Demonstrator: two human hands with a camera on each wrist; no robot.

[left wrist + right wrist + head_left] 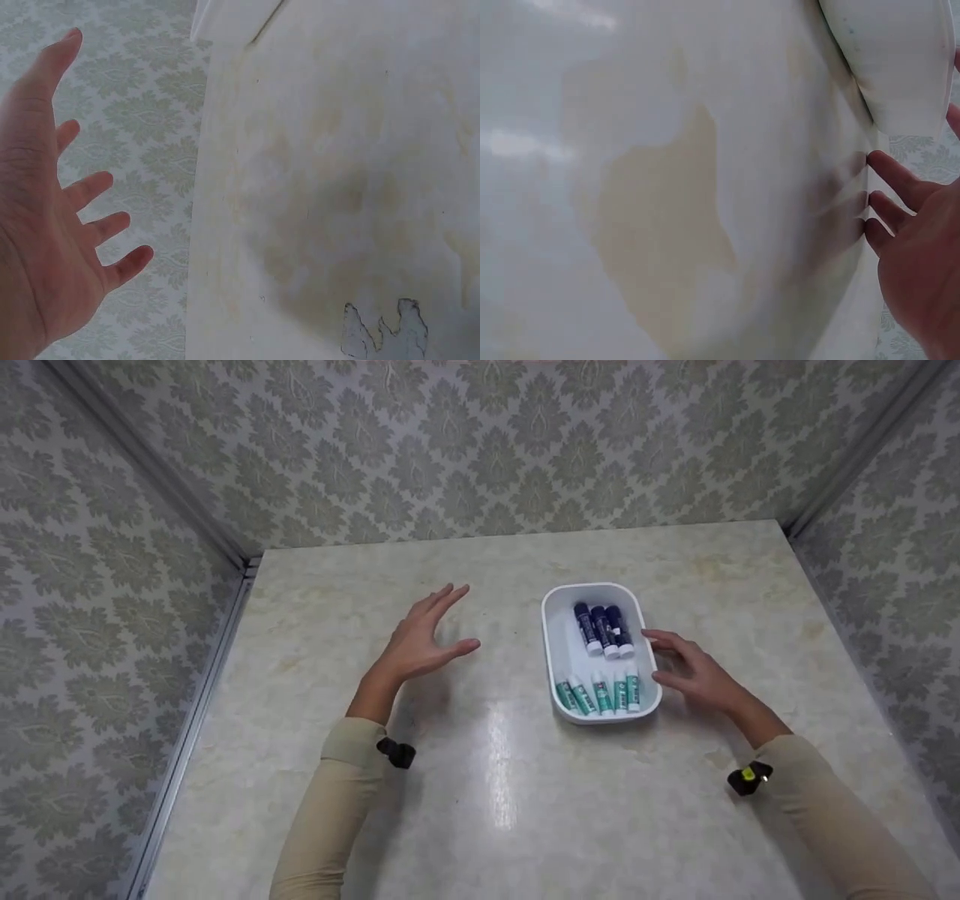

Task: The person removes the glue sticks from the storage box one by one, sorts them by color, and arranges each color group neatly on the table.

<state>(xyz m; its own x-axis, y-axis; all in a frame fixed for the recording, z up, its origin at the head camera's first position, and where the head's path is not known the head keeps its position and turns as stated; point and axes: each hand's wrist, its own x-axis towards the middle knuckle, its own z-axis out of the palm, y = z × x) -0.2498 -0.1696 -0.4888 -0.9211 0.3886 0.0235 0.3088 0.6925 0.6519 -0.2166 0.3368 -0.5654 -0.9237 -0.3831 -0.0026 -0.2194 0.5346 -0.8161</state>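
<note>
A white plastic bin (547,645) with rounded corners stands on the table, right of centre. In its far half lie three dark blue glue-stick-like tubes (602,626) with white ends. Several small green tubes (602,696) with white ends lie in a row in the near half. My right hand (694,671) has its thumb and fingertips at the bin's right rim, fingers loosely extended. The bin's outer side (900,60) shows above that hand in the right wrist view. Well left of the bin, my left hand (420,643) hovers over the table with fingers spread and nothing held.
A pale marbled table (480,780) spans the space between the hands and reaches the back. Patterned wall panels (487,450) enclose it behind and at both sides, with metal framing (180,765) along the left edge. Each sleeve carries a small black wrist camera (396,752).
</note>
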